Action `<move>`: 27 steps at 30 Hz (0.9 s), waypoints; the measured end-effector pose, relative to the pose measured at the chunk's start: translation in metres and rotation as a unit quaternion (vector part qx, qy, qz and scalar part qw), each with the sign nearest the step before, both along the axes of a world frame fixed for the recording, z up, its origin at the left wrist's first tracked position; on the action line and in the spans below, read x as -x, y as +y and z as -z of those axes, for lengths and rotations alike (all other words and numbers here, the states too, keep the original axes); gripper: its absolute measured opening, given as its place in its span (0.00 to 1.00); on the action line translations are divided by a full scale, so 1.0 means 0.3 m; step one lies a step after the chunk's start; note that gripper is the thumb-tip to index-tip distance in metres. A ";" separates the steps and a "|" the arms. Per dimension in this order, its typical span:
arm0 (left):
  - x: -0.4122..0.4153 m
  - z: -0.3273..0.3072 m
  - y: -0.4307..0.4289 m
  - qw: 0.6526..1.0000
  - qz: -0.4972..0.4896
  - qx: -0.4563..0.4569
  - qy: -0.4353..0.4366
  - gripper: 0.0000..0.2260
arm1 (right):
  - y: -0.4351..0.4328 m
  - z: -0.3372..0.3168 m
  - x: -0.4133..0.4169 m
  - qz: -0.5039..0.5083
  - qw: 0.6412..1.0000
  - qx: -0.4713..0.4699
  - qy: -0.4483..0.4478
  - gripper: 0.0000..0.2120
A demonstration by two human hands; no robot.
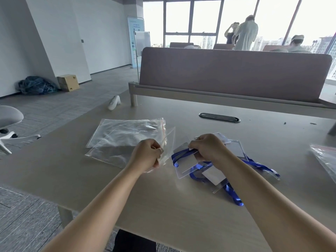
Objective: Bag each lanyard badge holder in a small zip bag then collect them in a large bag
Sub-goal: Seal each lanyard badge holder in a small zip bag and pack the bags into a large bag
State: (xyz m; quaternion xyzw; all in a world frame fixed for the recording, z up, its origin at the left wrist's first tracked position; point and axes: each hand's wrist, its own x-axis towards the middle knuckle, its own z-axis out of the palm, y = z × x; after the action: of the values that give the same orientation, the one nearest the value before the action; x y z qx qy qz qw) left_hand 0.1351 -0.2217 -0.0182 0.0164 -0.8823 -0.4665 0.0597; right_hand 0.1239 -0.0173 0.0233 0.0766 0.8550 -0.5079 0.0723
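The table (163, 206) runs out of frame to the right and below. At that right edge a clear red-sealed bag (325, 159) is cut off, and its contents can't be read. Over on the left lie the large zip bags (125, 131), flat and overlapping. Glare hides how many sheets there are, or whether anything sits inside them. The pile of badge holders (236, 148) is half hidden under the right forearm, with blue straps trailing toward the near edge. The left hand (147, 153) has its fingers curled, pinching the small zip bag (169, 140) near its mouth, and the film is so clear that its outline barely shows. The right hand (205, 148) grips a tilted badge holder (185, 168) with its blue lanyard (179, 155) bunched against it. The holder is just beside the bag's mouth and outside it, and the fingertips are tucked out of sight
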 end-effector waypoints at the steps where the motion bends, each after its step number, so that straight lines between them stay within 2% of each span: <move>1: -0.005 -0.006 -0.003 1.000 0.006 -0.022 -0.001 0.05 | 0.001 -0.002 -0.001 -0.001 1.000 0.000 -0.006 0.04; 7: -0.020 -0.010 -0.010 0.994 0.054 -0.097 -0.019 0.03 | -0.002 0.007 0.022 0.042 0.997 0.064 -0.014 0.04; 11: -0.021 0.004 -0.004 0.994 0.073 -0.079 -0.024 0.03 | -0.015 0.011 0.021 0.067 0.992 0.108 -0.009 0.05; 15: -0.023 0.004 0.005 0.994 0.083 -0.068 -0.029 0.04 | -0.031 0.008 -0.001 0.053 0.993 0.108 0.012 0.07; 21: -0.021 -0.006 0.003 0.994 0.082 -0.067 -0.019 0.05 | -0.051 0.020 -0.038 0.013 0.997 0.032 0.071 0.06; 27: -0.039 -0.016 0.033 0.992 0.111 -0.054 -0.039 0.06 | -0.073 0.059 -0.028 0.041 0.988 -0.043 0.140 0.07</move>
State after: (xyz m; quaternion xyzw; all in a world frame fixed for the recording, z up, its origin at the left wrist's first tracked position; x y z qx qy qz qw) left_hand 0.1470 -0.2120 -0.0132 -0.0603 -0.8538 -0.5164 -0.0281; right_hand 0.1323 -0.0391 0.0055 0.0429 0.8739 -0.4788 -0.0721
